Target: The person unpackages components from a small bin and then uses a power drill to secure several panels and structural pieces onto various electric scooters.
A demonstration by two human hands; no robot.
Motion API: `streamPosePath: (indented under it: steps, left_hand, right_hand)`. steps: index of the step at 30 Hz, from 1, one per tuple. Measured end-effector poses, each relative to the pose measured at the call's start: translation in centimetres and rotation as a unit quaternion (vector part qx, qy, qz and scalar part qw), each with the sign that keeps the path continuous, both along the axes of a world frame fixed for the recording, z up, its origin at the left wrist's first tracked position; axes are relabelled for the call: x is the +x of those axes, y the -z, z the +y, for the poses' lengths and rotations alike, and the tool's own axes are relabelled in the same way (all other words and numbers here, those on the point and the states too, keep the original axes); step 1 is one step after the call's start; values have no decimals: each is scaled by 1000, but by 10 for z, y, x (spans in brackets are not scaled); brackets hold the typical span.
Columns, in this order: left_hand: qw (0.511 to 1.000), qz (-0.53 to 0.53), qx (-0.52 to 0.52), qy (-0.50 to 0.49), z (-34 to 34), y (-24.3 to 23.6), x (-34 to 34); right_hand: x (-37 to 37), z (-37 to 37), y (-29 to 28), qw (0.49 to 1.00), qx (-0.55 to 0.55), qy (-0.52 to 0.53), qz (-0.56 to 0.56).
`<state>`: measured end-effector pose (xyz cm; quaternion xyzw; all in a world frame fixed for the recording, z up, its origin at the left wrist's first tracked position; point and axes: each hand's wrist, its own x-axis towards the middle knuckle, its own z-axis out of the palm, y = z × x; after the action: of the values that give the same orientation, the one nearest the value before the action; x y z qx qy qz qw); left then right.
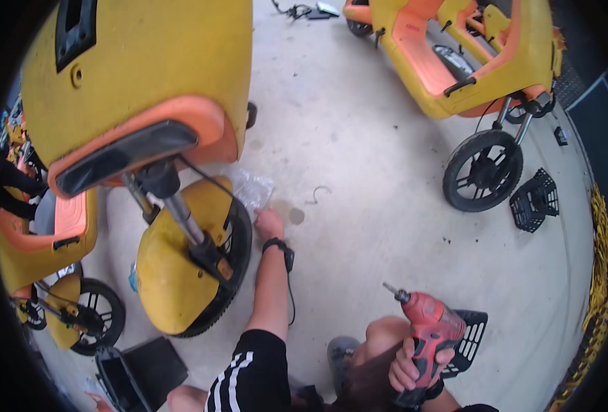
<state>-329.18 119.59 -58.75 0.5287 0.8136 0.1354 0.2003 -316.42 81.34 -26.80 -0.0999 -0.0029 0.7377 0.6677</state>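
My left hand (269, 224) reaches down near the floor, its fingers curled at the edge of a clear plastic bag (250, 188). Whatever those fingers hold, if anything, is too small to make out. A black strap and a thin cord hang at that wrist. In my right hand (414, 367) is a red and black cordless driver (436, 324), gripped by its handle with the bit pointing up and left. Close to my left arm stands the front wheel (238, 257) of a scooter, under a yellow fender (173, 264) and a silver fork (184, 216).
More yellow and orange scooters (414, 51) stand at the far right and at the left (22, 240). Black plastic baskets lie on the right, one farther off (534, 199), one beside the driver (470, 343). An open black case (129, 374) sits at lower left. A small hook-shaped piece (321, 194) lies on the pale floor.
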Motion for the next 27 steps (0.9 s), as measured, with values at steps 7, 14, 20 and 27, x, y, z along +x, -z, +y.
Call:
streamPosePath:
  steps: [7, 14, 20, 27]
  left_hand:
    - [996, -74, 19, 44, 20, 14, 7]
    - [639, -713, -273, -93, -102, -56, -12]
    - [449, -849, -204, -188, -186, -232, -94]
    - [590, -574, 486, -293, -262, -395, -297]
  right_hand:
    - [-4, 1, -18, 987, -64, 44, -141]
    - [8, 60, 16, 995, -48, -40, -76]
    - [14, 92, 43, 990, -72, -101, -66]
    - [-16, 133, 46, 992, -46, -117, -23]
